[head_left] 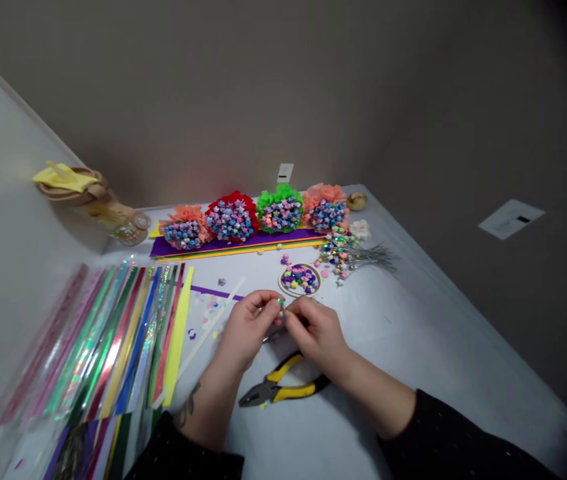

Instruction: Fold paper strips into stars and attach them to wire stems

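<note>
Beyond both hands, four clusters of small paper stars stand in a row: a peach bunch (183,230), a red bunch (232,217), a green bunch (280,208) and a second peach bunch (327,207), each ringed with ruffled paper. These look finished. Further out than the right hand (319,331) and to its right lies a heap of wired stars (336,250), their thin grey wires (380,257) fanned rightward; they look prepared but are not gathered into a ruffle. Just past the fingertips, a round dish (293,294) holds loose stars (300,277), mostly purple and pink, which seem to be the part left undone. The piece in hand appears only partly worked.

That piece is a small green star (281,303), between the two hands above the white surface (363,373). It is shiny, with a bright turquoise glint, and mostly covered by fingers, so its full shape cannot be made out. The left hand (247,328) pinches it between thumb and forefinger; the right hand's thumb and forefinger are drawn together right beside it, but whether they grip a wire cannot be told. Nearer the body, below the right hand, lie yellow-handled pliers (293,392); shiny strips (113,340) spread left of the left hand.
</note>
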{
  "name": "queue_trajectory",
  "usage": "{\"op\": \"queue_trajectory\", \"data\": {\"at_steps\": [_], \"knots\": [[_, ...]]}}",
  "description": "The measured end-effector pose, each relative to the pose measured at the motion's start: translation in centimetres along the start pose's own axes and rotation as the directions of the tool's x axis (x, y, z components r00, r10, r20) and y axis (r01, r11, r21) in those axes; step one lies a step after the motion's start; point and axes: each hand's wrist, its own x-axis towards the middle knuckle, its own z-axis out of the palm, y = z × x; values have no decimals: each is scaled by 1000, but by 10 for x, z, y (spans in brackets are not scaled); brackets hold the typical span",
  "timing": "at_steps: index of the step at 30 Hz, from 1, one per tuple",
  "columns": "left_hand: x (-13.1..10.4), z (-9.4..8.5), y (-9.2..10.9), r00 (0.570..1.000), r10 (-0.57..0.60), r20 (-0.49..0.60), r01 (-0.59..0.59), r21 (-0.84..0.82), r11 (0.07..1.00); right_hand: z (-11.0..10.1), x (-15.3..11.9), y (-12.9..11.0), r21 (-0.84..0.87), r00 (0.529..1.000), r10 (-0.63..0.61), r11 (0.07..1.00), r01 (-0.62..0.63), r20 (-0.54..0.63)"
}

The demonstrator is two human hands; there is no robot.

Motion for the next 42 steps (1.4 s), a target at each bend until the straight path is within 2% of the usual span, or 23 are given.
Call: {"op": "queue_trajectory", "data": {"at_steps": [6, 11, 23, 26, 32, 35, 39, 42], "knots": [[-2, 2, 2, 999, 37, -34, -34, 87, 996, 1, -1, -1, 45, 999, 38, 998, -37, -21], [-2, 1, 1, 994, 77, -74, -70, 92, 993, 2, 0, -2, 162, 982, 185, 970, -180, -20], [-3, 3, -1, 999, 20, -25, -19, 56, 998, 2, 1, -3, 390, 934, 345, 850, -354, 95], [-2, 2, -5, 998, 30, -49, -28, 38, 999, 2, 3, -3, 458, 923, 364, 804, -378, 123], [4, -7, -8, 977, 129, -171, -128, 14, 992, -1, 5, 0, 384, 907, 383, 822, -421, 175], [2, -6, -6, 984, 117, -135, -110, 59, 992, -3, 7, 0, 393, 898, 381, 808, -440, 222], [-2, -2, -1, 999, 42, -15, -39, 161, 986, -5, 10, 3, 497, 881, 405, 728, -473, 245], [-1, -6, 4, 984, 156, -82, -136, 211, 968, -8, 12, 6, 540, 814, 448, 609, -580, 369]]}}
